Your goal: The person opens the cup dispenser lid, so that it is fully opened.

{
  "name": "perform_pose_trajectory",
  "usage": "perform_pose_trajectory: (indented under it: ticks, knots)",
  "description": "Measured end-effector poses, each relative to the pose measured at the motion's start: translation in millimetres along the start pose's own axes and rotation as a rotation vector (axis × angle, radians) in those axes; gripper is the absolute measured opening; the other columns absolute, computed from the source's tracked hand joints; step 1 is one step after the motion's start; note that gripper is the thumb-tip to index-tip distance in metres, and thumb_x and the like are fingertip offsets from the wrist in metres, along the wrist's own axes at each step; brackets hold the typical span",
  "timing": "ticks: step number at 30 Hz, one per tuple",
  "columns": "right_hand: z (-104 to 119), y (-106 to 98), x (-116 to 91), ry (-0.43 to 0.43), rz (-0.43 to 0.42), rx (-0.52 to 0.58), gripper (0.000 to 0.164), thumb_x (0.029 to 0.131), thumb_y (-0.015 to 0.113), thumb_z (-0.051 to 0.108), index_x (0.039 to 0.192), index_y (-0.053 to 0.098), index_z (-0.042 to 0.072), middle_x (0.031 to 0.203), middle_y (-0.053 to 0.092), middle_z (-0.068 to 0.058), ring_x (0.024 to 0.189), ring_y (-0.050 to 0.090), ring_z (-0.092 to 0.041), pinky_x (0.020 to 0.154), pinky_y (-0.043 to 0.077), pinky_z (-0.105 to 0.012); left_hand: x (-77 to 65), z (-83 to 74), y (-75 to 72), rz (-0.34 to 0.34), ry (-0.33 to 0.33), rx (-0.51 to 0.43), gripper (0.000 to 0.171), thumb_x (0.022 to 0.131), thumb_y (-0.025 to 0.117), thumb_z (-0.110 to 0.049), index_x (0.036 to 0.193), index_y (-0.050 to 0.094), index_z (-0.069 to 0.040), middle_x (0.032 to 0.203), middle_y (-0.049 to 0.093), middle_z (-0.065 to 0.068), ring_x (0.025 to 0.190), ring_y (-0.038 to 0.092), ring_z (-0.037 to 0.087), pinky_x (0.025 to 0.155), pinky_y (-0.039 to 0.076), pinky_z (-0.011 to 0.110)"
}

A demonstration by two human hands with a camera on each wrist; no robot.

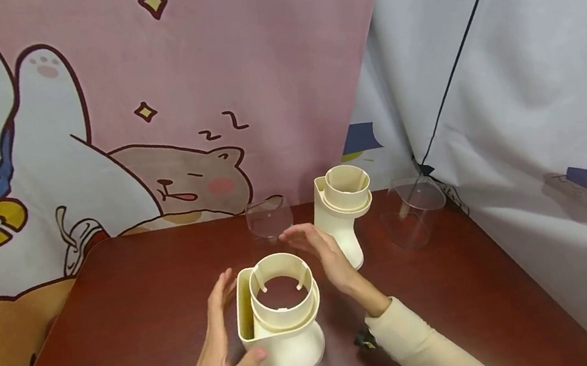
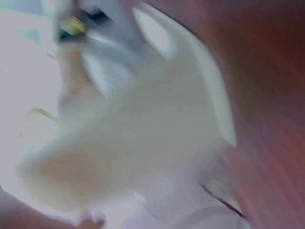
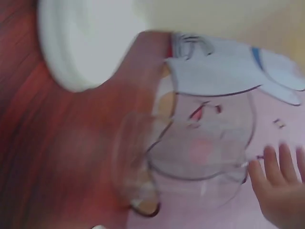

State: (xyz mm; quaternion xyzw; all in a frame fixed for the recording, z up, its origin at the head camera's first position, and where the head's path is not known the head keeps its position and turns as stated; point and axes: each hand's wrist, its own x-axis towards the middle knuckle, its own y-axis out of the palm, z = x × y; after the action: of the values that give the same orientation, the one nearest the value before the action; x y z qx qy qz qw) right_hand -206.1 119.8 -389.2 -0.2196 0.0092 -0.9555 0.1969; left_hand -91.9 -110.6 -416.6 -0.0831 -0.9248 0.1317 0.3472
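Note:
A cream plastic base (image 1: 292, 354), with a round open collar on top and an open slot along its left side, stands upright on the table. My left hand (image 1: 212, 351) is at its left, fingers extended along the side and thumb close to its front. Fingers outstretched, my right hand (image 1: 327, 258) is raised just beyond its right side. The left wrist view is blurred, with the cream base (image 2: 133, 124) filling its middle. In the right wrist view, straight fingers of my right hand (image 3: 281, 186) appear at the right edge.
Behind my right hand stands a second cream base (image 1: 340, 226). One clear plastic container (image 1: 269, 218) sits at the back of the dark red table (image 1: 140, 324), another clear container (image 1: 413, 217) at the back right. Cartoon-printed cloth (image 1: 285, 74) hangs behind the table and along the right.

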Motion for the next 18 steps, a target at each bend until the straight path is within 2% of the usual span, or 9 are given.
perform_pose_trajectory:
  ticks: [2, 4, 6, 8, 11, 14, 17, 18]
  knots:
    - [6.9, 4.6, -2.3, 0.011, 0.132, 0.098, 0.076, 0.107, 0.014, 0.050, 0.137, 0.046, -0.012, 0.138, 0.049, -0.037, 0.133, 0.053, -0.032, 0.114, 0.039, -0.042, -6.6, -17.6, 5.9, -0.098, 0.043, -0.014, 0.085, 0.096, 0.057, -0.033, 0.158, 0.010, 0.001, 0.162, 0.019, 0.019, 0.150, 0.024, 0.021, 0.116, 0.017, 0.015]
    - [13.1, 9.5, -5.0, 0.028, 0.253, 0.161, 0.084, 0.104, 0.005, 0.056, 0.143, 0.040, -0.010, 0.146, 0.043, -0.034, 0.136, 0.050, -0.024, 0.114, 0.038, -0.037, -11.9, -30.9, 13.8, -0.158, 0.071, -0.012, 0.075, 0.097, 0.050, -0.022, 0.156, 0.013, 0.006, 0.162, 0.019, 0.021, 0.151, 0.022, 0.019, 0.117, 0.017, 0.015]
    - [18.2, 14.2, -7.7, 0.047, 0.326, 0.177, 0.087, 0.103, 0.001, 0.058, 0.147, 0.037, -0.007, 0.150, 0.043, -0.028, 0.136, 0.050, -0.014, 0.112, 0.038, -0.030, -15.7, -39.4, 21.9, -0.170, 0.078, 0.005, 0.076, 0.093, 0.050, -0.013, 0.155, 0.012, 0.009, 0.164, 0.016, 0.022, 0.153, 0.017, 0.016, 0.118, 0.015, 0.015]
    - [21.5, 18.9, -9.7, 0.053, 0.357, 0.178, 0.087, 0.102, 0.001, 0.058, 0.148, 0.037, -0.006, 0.151, 0.043, -0.025, 0.135, 0.050, -0.010, 0.112, 0.037, -0.029, -18.2, -45.2, 27.6, -0.160, 0.041, 0.032, 0.084, 0.086, 0.054, -0.005, 0.156, 0.011, 0.007, 0.165, 0.012, 0.019, 0.154, 0.012, 0.012, 0.117, 0.012, 0.012]
    - [22.7, 26.2, -11.8, 0.059, 0.335, 0.178, 0.085, 0.103, 0.000, 0.055, 0.148, 0.038, -0.006, 0.150, 0.044, -0.024, 0.135, 0.050, -0.010, 0.112, 0.037, -0.028, -18.8, -48.8, 31.5, -0.142, -0.022, 0.047, 0.093, 0.079, 0.058, 0.004, 0.158, 0.009, 0.002, 0.167, 0.006, 0.016, 0.154, 0.006, 0.007, 0.116, 0.008, 0.008]
    - [25.5, 35.5, -18.9, 0.056, 0.243, 0.152, 0.082, 0.104, -0.001, 0.053, 0.149, 0.040, -0.003, 0.151, 0.045, -0.021, 0.137, 0.048, -0.012, 0.113, 0.035, -0.025, -16.4, -47.6, 29.6, -0.134, -0.045, 0.017, 0.092, 0.081, 0.055, 0.009, 0.159, 0.007, 0.001, 0.167, 0.002, 0.019, 0.154, 0.004, 0.007, 0.115, 0.007, 0.007]
    - [28.7, 46.9, -35.1, 0.035, 0.142, 0.092, 0.075, 0.105, 0.000, 0.048, 0.151, 0.039, 0.003, 0.153, 0.044, -0.016, 0.141, 0.043, -0.014, 0.114, 0.031, -0.020, -12.8, -45.4, 22.8, -0.125, -0.108, -0.042, 0.087, 0.086, 0.049, 0.008, 0.160, 0.006, -0.005, 0.167, -0.001, 0.016, 0.152, 0.002, 0.003, 0.113, 0.006, 0.007]
    - [29.7, 50.6, -41.5, 0.025, 0.116, 0.075, 0.072, 0.106, 0.000, 0.046, 0.152, 0.038, 0.005, 0.155, 0.043, -0.015, 0.143, 0.041, -0.013, 0.114, 0.029, -0.019, -10.8, -44.9, 19.6, -0.124, -0.135, -0.064, 0.085, 0.088, 0.047, 0.006, 0.161, 0.006, -0.008, 0.167, -0.001, 0.014, 0.152, 0.002, 0.004, 0.117, 0.006, 0.014]
